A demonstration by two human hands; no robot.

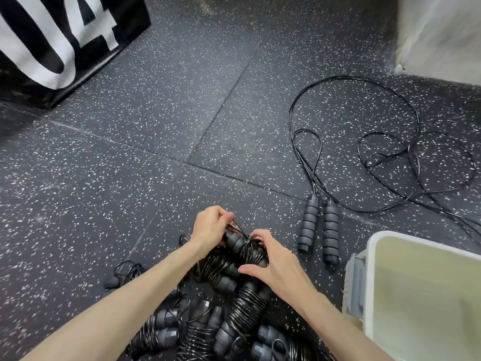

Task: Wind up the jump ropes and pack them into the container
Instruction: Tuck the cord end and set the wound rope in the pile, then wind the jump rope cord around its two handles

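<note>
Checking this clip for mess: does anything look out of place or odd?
Only one thing: an unwound jump rope sprawls in loose loops on the floor beyond the container, while the other ropes lie coiled by the hands.

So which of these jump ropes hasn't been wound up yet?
The loose jump rope on the floor right of the hands: its cord sprawls in open loops, handles side by side. The others, by the forearms, have cord coiled round their handles.

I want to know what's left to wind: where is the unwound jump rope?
In the head view, the unwound jump rope lies on the floor at right, its handles side by side just left of the container, beyond the right hand.
</note>
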